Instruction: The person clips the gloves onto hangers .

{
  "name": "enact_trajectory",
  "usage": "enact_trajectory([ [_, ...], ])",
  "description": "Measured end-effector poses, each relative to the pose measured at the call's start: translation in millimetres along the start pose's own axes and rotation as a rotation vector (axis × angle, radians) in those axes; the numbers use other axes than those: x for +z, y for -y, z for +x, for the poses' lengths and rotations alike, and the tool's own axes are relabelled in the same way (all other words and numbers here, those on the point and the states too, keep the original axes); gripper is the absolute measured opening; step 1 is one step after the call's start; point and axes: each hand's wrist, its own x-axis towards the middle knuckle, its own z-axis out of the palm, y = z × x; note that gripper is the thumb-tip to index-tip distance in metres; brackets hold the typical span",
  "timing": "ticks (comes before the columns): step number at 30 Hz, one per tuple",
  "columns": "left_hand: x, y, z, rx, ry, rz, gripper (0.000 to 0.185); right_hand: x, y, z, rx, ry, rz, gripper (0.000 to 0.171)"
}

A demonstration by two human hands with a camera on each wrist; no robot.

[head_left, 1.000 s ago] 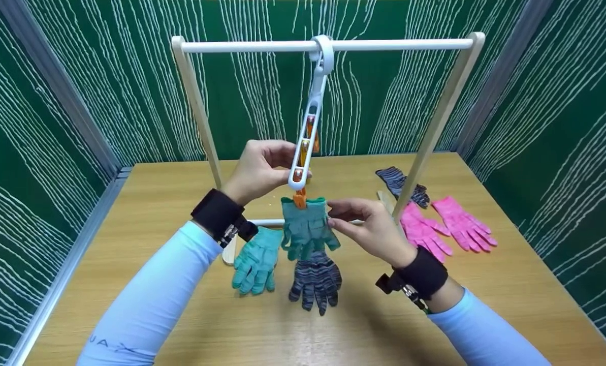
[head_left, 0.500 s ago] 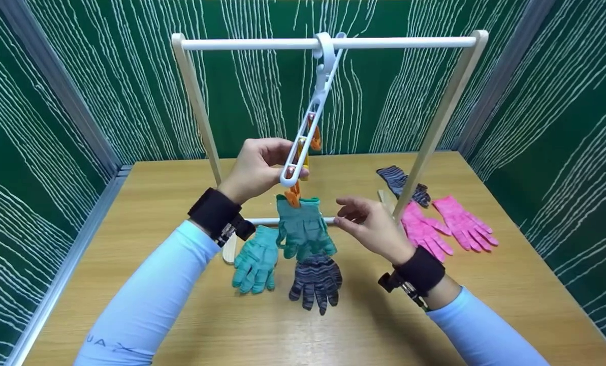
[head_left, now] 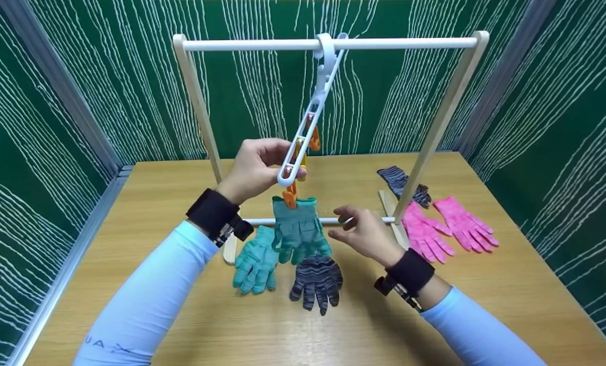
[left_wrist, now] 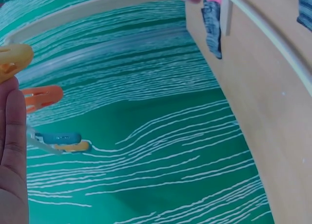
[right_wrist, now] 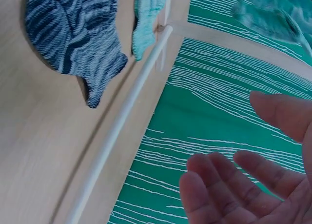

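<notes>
Two hands work at a white clip hanger [head_left: 308,122] that hangs tilted from the top bar of a white drying rack [head_left: 450,112] on the wooden bench [head_left: 181,305]. The left hand [head_left: 254,170] grips the lower end of the hanger with curled fingers, and in the left wrist view orange and yellow clips [left_wrist: 43,97] show beside the fingers. A teal glove [head_left: 297,229] hangs from an orange clip [head_left: 290,195] at the bottom end of the hanger, fingers pointing down. The right hand [head_left: 363,234] is just beside this glove, not touching it, with relaxed, loosely spread fingers and holding nothing. A second teal glove [head_left: 254,259] and a grey striped glove [head_left: 317,279] lie side by side near the middle of the bench. Two pink gloves [head_left: 445,226] lie near the right edge, and another grey striped glove [head_left: 402,183] lies towards the far right corner.
</notes>
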Motion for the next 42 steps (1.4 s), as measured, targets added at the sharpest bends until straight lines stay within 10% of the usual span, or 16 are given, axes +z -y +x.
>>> enact_trajectory([
  [42,-3.4,0.9,-1.7,0.006,0.023,-0.069,0.024,59.3,-22.0,15.5,0.11,0.219,-0.325,0.032],
])
